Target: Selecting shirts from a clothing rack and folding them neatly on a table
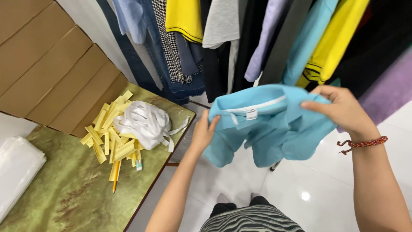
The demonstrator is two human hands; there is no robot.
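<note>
While the person stands in front of a row of hanging clothes [257, 38], both hands hold a light blue garment [268, 124] up in the air, above the white tiled floor [326, 180] and just to the right of the green surface [73, 189]. The left hand [205, 131] is closed on the left edge of the garment, with the fingers curled over the cloth near the white inner band of the collar. The right hand [339, 107] is closed on the upper right edge, the thumb and fingers pinching the fabric; a red braided bracelet [364, 143] sits on this wrist. The two hands are well apart from each other, and the garment hangs folded and loose between them. A small white label [251, 114] shows at the collar.

On the green surface lies a heap of yellow paper strips [109, 137], and a bundle of white ribbon [143, 122] rests on top of it. A yellow pencil [115, 176] lies just below the heap. Flat brown cardboard [51, 68] leans at the far left corner, and a clear plastic bag [17, 167] lies at the left edge. At the bottom, the striped clothing [251, 219] of the person is visible.
</note>
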